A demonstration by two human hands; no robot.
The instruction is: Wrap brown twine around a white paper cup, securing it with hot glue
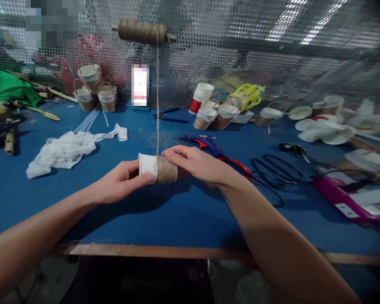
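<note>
A white paper cup (148, 165) lies on its side in the air between my hands, its mouth facing left. Brown twine (167, 169) covers the half toward its base in close turns. My left hand (126, 179) grips the cup at the rim, thumb along the near side. My right hand (186, 162) is closed around the base end, fingers over the wound twine. From the cup a taut strand (158, 97) runs straight up to a twine spool (142, 32) mounted on a rod in front of the mesh.
A blue glue gun (205, 142) with a black cord (272, 169) lies right of my hands. White lace fabric (63, 154) is bunched at left. Twine-covered baskets (107, 99) and stacked paper cups (203, 93) stand along the back. Pliers (172, 116) lie between them.
</note>
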